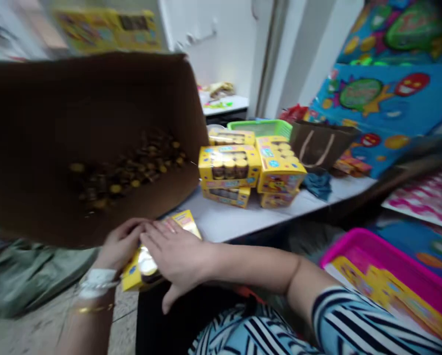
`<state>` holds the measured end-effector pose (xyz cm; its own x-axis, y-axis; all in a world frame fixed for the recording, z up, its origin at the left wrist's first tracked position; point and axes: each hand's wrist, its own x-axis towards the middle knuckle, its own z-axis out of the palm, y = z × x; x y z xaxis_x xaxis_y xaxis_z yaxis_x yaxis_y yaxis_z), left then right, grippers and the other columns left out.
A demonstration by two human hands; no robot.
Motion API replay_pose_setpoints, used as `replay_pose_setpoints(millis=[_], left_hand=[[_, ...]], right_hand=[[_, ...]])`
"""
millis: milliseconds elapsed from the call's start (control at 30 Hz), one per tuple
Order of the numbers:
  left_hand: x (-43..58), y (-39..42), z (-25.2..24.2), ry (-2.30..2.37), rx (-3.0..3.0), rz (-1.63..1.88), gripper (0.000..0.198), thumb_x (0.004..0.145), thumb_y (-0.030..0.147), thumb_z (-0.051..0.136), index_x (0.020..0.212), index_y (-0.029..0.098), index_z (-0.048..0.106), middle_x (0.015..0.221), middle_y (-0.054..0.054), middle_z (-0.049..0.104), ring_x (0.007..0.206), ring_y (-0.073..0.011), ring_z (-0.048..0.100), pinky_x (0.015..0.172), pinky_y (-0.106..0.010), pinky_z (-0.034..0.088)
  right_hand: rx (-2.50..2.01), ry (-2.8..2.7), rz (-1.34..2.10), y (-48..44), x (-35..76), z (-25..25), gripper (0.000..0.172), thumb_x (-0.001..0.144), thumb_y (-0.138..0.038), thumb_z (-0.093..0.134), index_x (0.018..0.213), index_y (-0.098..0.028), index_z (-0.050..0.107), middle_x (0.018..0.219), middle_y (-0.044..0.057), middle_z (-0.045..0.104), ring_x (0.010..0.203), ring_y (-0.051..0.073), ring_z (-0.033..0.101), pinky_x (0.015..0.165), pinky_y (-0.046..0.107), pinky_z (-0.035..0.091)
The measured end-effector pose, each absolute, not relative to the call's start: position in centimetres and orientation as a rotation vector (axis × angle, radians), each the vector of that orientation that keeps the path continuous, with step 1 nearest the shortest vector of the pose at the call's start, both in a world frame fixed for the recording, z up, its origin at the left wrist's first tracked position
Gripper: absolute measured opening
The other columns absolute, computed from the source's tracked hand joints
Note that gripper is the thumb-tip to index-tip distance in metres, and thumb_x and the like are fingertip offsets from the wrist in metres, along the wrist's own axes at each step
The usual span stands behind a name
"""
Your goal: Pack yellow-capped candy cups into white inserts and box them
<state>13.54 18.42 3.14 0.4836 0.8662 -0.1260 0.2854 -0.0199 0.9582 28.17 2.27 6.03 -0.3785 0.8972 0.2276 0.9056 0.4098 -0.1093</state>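
Note:
A small yellow printed box (132,280) with a shiny window lies tilted under both my hands, at the near edge of the white table. My left hand (121,242), with a white band and bracelets at the wrist, grips the box's left side; its fingertips are partly hidden by the other hand. Flat across the top of the box lies my right hand (180,249), its fingers stretched out and its thumb apart. Just beyond stands a large open cardboard box (176,192), tipped towards me, with many small dark pieces with yellow caps (135,170) inside.
Several filled yellow boxes (230,165) are stacked on the white table (221,222). Behind them are a green basket (280,127) and a dark paper bag (319,145). Blue printed cartons (383,98) rise at right. A pink basket (339,246) holds flat yellow cartons (387,291).

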Motion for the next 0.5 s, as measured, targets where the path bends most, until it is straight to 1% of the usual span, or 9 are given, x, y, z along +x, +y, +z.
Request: replay_pose_setpoints(millis=[33,100,167,233,267,300,367,400,500], left_hand=[[13.2,18.4,3.4,1.027,1.542,0.635,0.031,0.053,0.039,0.079,0.074,0.017,0.073,0.079,-0.006,0.075,0.079,-0.0238,0.065,0.069,-0.028,0.051],[13.3,18.2,3.8,1.001,1.483,0.663,0.034,0.051,0.041,0.08,0.073,0.017,0.073,0.077,-0.007,0.075,0.075,-0.024,0.066,0.068,-0.03,0.052],[13.8,17.7,4.1,0.958,1.426,0.708,0.035,0.048,0.041,0.081,0.072,0.017,0.072,0.073,-0.006,0.074,0.07,-0.023,0.066,0.065,-0.03,0.052],[13.9,16.9,4.3,0.924,1.374,0.744,0.039,0.047,0.041,0.083,0.075,0.016,0.072,0.071,-0.005,0.073,0.066,-0.0219,0.066,0.062,-0.03,0.052],[13.6,16.4,4.3,0.917,1.334,0.764,0.042,0.048,0.042,0.084,0.079,0.016,0.072,0.073,-0.005,0.074,0.066,-0.0221,0.067,0.061,-0.03,0.052],[13.0,15.9,4.2,0.911,1.271,0.788,0.046,0.049,0.044,0.084,0.084,0.016,0.073,0.076,-0.006,0.075,0.067,-0.0227,0.068,0.061,-0.031,0.053],[11.0,14.9,3.1,0.923,1.068,0.87,0.052,0.053,0.049,0.085,0.092,0.018,0.072,0.085,-0.006,0.077,0.076,-0.0252,0.071,0.064,-0.033,0.057],[9.6,14.5,2.2,0.919,0.956,0.907,0.054,0.054,0.051,0.086,0.095,0.018,0.073,0.088,-0.006,0.077,0.083,-0.0254,0.071,0.068,-0.032,0.058],[4.8,13.9,-2.8,0.985,0.773,0.993,0.055,0.05,0.049,0.091,0.094,0.019,0.075,0.091,-0.006,0.078,0.094,-0.0247,0.07,0.073,-0.025,0.06]], right_hand=[[-1.553,-2.461,0.002,2.9,28.4,6.1,0.14,0.06,-0.079,0.075,0.152,0.011,0.018,0.16,0.035,0.019,0.15,0.045,0.018,0.123,0.055,0.015],[-1.51,-2.523,0.085,4.2,28.6,6.6,0.136,0.061,-0.079,0.073,0.156,0.001,0.016,0.162,0.031,0.019,0.148,0.046,0.023,0.121,0.059,0.02],[-1.547,-2.505,0.122,5.1,28.6,7.3,0.128,0.064,-0.075,0.074,0.158,-0.007,0.019,0.157,0.028,0.032,0.14,0.045,0.037,0.115,0.061,0.029],[-1.628,-2.453,0.154,5.4,28.6,7.8,0.124,0.062,-0.069,0.076,0.157,-0.01,0.023,0.142,0.025,0.05,0.125,0.042,0.051,0.105,0.058,0.041],[-1.664,-2.436,0.177,5.4,28.6,7.9,0.122,0.061,-0.067,0.078,0.156,-0.012,0.025,0.134,0.023,0.056,0.117,0.04,0.055,0.1,0.056,0.044],[-1.687,-2.418,0.203,5.2,28.6,8.1,0.121,0.06,-0.066,0.078,0.156,-0.013,0.027,0.128,0.021,0.059,0.111,0.038,0.058,0.097,0.053,0.047],[-1.704,-2.377,0.241,4.3,29.1,9.1,0.119,0.058,-0.067,0.077,0.155,-0.017,0.029,0.125,0.019,0.059,0.109,0.037,0.058,0.093,0.051,0.049],[-1.704,-2.365,0.259,3.7,29.6,9.9,0.118,0.059,-0.068,0.077,0.155,-0.018,0.03,0.125,0.018,0.059,0.109,0.036,0.058,0.093,0.05,0.049],[-1.685,-2.366,0.271,1.0,32.1,14.4,0.111,0.062,-0.063,0.077,0.155,-0.021,0.033,0.124,0.015,0.058,0.111,0.033,0.059,0.095,0.046,0.05]])
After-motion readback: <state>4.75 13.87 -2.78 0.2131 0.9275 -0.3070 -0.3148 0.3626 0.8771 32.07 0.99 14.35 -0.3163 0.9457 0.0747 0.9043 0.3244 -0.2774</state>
